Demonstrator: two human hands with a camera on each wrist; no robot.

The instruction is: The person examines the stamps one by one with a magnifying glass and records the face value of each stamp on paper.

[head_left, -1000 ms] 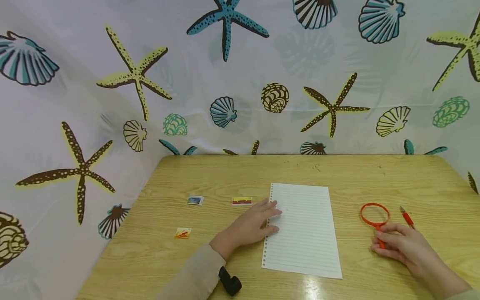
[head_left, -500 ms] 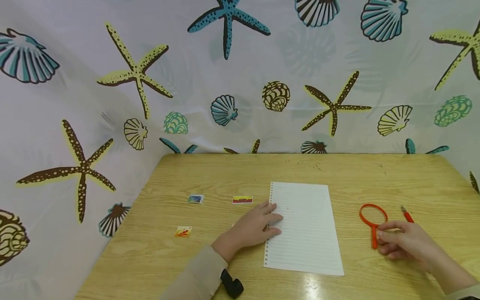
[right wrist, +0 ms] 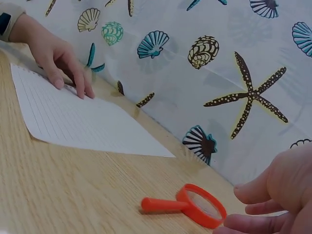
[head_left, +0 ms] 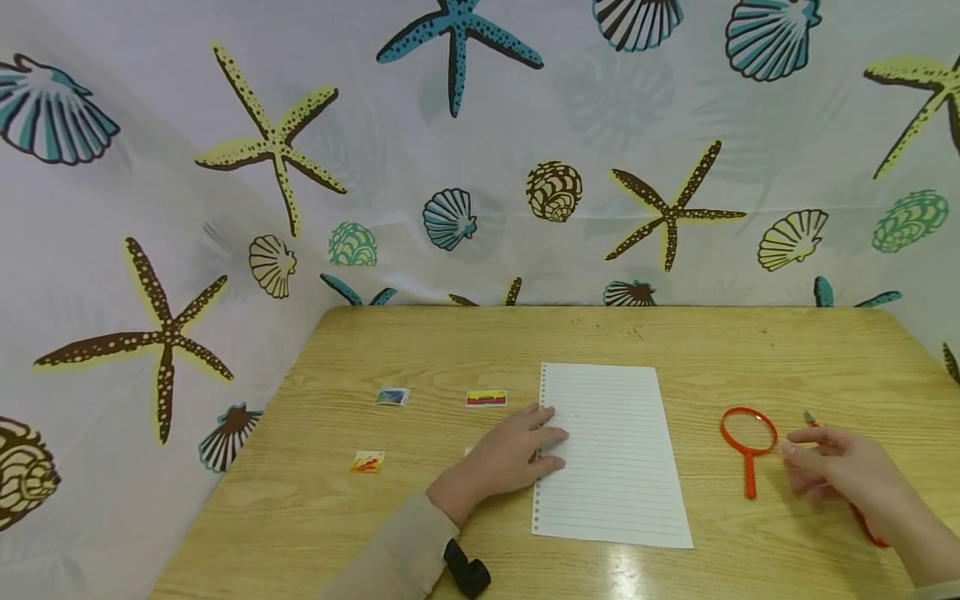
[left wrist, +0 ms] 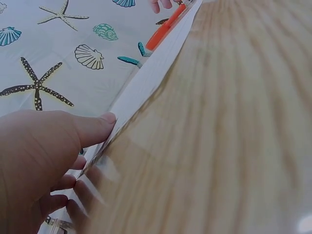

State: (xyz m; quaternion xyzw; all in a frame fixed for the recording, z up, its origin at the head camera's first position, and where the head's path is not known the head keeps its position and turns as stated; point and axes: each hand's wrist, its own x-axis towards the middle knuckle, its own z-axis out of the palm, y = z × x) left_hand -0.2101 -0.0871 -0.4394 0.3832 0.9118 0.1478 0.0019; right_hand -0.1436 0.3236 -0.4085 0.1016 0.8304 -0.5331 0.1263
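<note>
My left hand (head_left: 510, 450) rests with spread fingers on the hole-punched left edge of a sheet of lined paper (head_left: 615, 467). In the left wrist view, the thumb (left wrist: 95, 127) lies on the paper's edge. A red magnifying glass (head_left: 750, 471) lies flat on the table, right of the paper. Just right of it, my right hand (head_left: 847, 475) hovers, apart from the magnifying glass. In the right wrist view its thumb and fingers are apart, with nothing between them. A red object with a grey pointed tip (head_left: 810, 419) is mostly hidden beneath this hand.
Small colourful picture cards lie left of the paper: a blue one (head_left: 392, 397), a red-and-yellow one (head_left: 487, 399) and an orange one (head_left: 368, 462). Another is mostly covered by the left hand. A curved red piece (head_left: 870, 529) shows below the right wrist. A shell-patterned cloth (head_left: 480, 167) hangs behind the table.
My right hand has let go of the magnifying glass's handle and moved right, over the grey-tipped red object. The left hand stays on the paper.
</note>
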